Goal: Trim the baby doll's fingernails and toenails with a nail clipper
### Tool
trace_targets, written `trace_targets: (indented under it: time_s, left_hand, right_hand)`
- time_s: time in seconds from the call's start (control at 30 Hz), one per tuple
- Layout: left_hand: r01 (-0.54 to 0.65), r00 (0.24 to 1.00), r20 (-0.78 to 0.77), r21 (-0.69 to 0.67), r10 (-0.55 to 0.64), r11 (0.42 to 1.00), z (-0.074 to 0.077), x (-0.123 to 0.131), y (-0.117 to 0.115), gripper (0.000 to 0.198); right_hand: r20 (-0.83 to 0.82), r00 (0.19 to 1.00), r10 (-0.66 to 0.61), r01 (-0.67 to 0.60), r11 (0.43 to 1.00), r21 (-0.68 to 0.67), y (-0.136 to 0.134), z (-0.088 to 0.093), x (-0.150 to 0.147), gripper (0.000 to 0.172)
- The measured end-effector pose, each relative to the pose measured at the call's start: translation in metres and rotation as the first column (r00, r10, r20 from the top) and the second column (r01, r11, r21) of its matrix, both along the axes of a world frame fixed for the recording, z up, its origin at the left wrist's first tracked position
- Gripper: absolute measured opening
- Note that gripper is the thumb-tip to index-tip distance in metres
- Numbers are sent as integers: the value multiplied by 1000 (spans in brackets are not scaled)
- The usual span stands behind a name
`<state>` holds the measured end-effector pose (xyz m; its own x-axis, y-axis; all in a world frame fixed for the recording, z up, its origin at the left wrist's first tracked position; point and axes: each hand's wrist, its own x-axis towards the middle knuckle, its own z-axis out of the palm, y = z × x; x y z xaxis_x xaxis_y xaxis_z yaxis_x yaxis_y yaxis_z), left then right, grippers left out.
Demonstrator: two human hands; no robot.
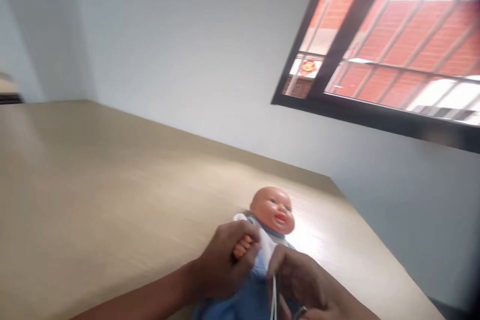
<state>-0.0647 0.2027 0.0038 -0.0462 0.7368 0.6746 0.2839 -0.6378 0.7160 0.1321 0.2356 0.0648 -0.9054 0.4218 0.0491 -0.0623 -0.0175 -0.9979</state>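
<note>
A plastic baby doll (273, 210) in a white and blue outfit lies on its back on the light wooden table (93, 200), head toward the wall. My left hand (221, 265) is closed around the doll's arm and sleeve. My right hand (303, 280), a ring on one finger, pinches the clothing at the doll's chest, where a thin white strap or cord (273, 295) hangs down. The doll's lower body runs out of the frame's bottom edge.
A white wall (187, 50) rises behind the table. At upper right is a dark-framed window (375, 50) with a red brick wall beyond it. The table's right edge (382, 245) runs diagonally toward the lower right.
</note>
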Motion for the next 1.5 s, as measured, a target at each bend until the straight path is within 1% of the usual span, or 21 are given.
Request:
trace_targets:
  time_s: [0.03,0.07,0.1,0.13,0.17,0.2,0.27,0.3,0.33,0.37,0.47,0.53,0.6,0.7,0.8,0.9,1.03,1.13,1.23,1.4,1.5]
  left_hand:
    - [69,997,21,-31,-69,997,-3,-2,-2,13]
    - [116,993,44,-66,-114,991,-5,-4,-3,17]
    - [157,986,61,-86,-152,984,-6,-5,-5,21]
    - [182,982,77,-99,-175,978,-6,-5,-5,24]
    - [191,979,86,-107,-182,976,-6,-4,-6,27]
    - [192,979,90,-111,-183,975,-5,-3,-6,29]
    - [193,978,104,-114,-181,975,-4,-1,-6,34]
    - [190,978,115,-120,-177,974,-4,0,-6,37]
    - [190,977,126,-121,-175,974,-3,0,-6,38]
    - [194,975,133,-120,-178,974,-2,0,-6,39]
    - [200,974,133,-133,-182,971,-2,-1,-6,37]
    - [197,973,149,-124,-178,973,-3,-1,-5,35]
    - [203,967,177,-101,-184,974,-5,-2,-4,33]
    - [223,960,189,-77,-205,972,-8,-3,-4,28]
    - [186,971,164,-66,-173,980,-9,-4,-5,26]
    - [160,980,125,-57,-152,985,-6,-5,-6,23]
    - [221,971,112,-86,-211,971,-1,-5,-6,16]
    - [262,961,114,-96,-251,960,1,-7,-6,13]
    - [252,965,91,-92,-244,963,2,-8,-6,13]
    - [253,965,91,-83,-246,964,4,-9,-5,14]
    - [248,968,65,-62,-244,967,1,-9,-5,13]
  right_hand:
    - [-59,997,-50,50,999,-5,-3,1,0,48]
    - [-139,980,-145,151,988,34,-6,3,-3,47]
    - [-193,951,-243,262,961,83,-11,4,-8,41]
    - [-237,915,-328,369,916,156,-15,6,-14,34]
    - [-268,875,-404,468,846,253,-19,7,-20,29]
    - [-311,827,-468,558,747,362,-22,7,-25,28]
    - [-417,763,-494,644,522,559,-26,5,-31,40]
    - [-454,754,-476,650,435,623,-25,3,-32,45]
    - [-470,759,-451,641,388,662,-24,1,-33,49]
    - [-483,760,-435,640,372,672,-22,-1,-33,50]
    - [-542,711,-449,700,382,603,-18,-8,-34,43]
    - [-546,682,-486,726,368,581,-19,-14,-32,37]
    - [-495,700,-515,698,348,626,-23,-22,-29,36]
    - [-436,722,-538,649,307,696,-27,-34,-21,46]
    - [-390,765,-512,589,312,745,-27,-38,-16,53]
    - [-411,791,-453,576,324,751,-25,-32,-18,56]
    - [-346,839,-419,502,353,790,-25,-17,-20,53]
    - [-292,861,-416,441,325,837,-24,-5,-21,48]
    - [-262,885,-386,390,304,869,-23,8,-23,41]
    - [-153,898,-413,296,307,905,-26,23,-27,38]
    - [-159,901,-404,302,320,898,-28,26,-26,34]
